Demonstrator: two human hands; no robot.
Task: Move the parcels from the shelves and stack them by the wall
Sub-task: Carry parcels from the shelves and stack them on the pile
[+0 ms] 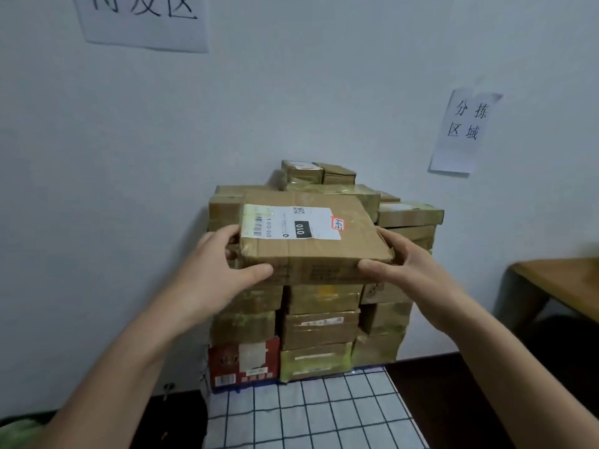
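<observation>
Cardboard parcel (pixel 311 241) w/ white label is being held at the top of the stack (pixel 321 328) by the wall (pixel 291 108), left hand (pixel 214 270) & right hand (pixel 411 270) gripping its near corners, prob. risking a fwd slide if released before it's sitting square.

The left arm (pixel 136 351) and right arm (pixel 492 351) are showing bare from the lower edge of the view up to the wrists, both slim and smooth. The left hand (pixel 207 273) and right hand (pixel 418 273) are going uncovered too, with long, slender fingers (pixel 385 238) and rounded thumbs. Soft focus is blurring the nails and finer detail, so nothing smaller is reading clearly.
</observation>
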